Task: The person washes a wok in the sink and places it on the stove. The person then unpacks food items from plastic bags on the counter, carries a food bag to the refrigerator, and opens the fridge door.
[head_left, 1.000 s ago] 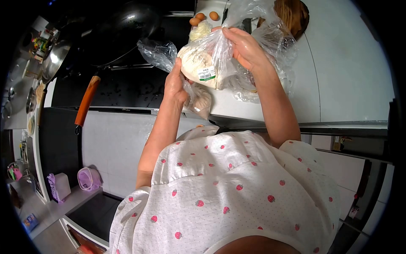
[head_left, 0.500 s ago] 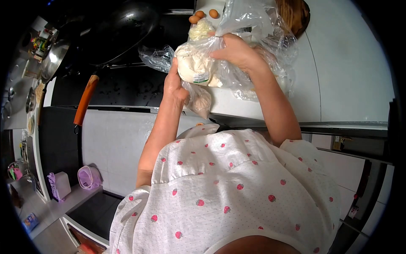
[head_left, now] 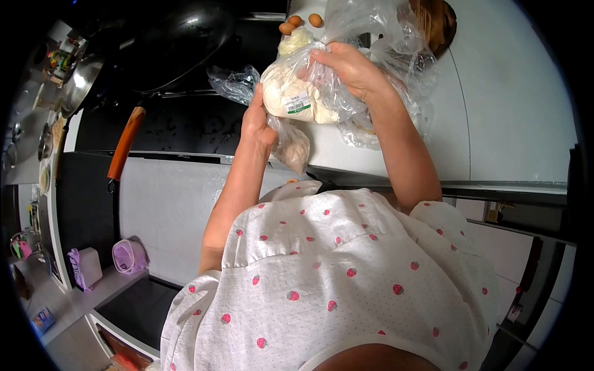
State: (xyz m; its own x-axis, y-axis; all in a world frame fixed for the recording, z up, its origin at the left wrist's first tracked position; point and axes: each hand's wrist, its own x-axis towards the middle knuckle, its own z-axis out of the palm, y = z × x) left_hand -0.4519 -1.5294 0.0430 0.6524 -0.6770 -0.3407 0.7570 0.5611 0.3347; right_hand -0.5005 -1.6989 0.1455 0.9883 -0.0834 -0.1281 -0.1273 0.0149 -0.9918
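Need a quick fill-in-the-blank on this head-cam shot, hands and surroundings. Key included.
1. The left hand is at the side of the clear bag; its loose plastic is held by the ____.
2. The label has a stripe coloured ____.
3. There are ____ brown eggs in view.
4. The fruit printed on the shirt are ____.

Missing words: right hand; green; three; strawberries.

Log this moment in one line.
left hand: holds labelled bag | right hand: grips its gathered plastic | nearby: three eggs
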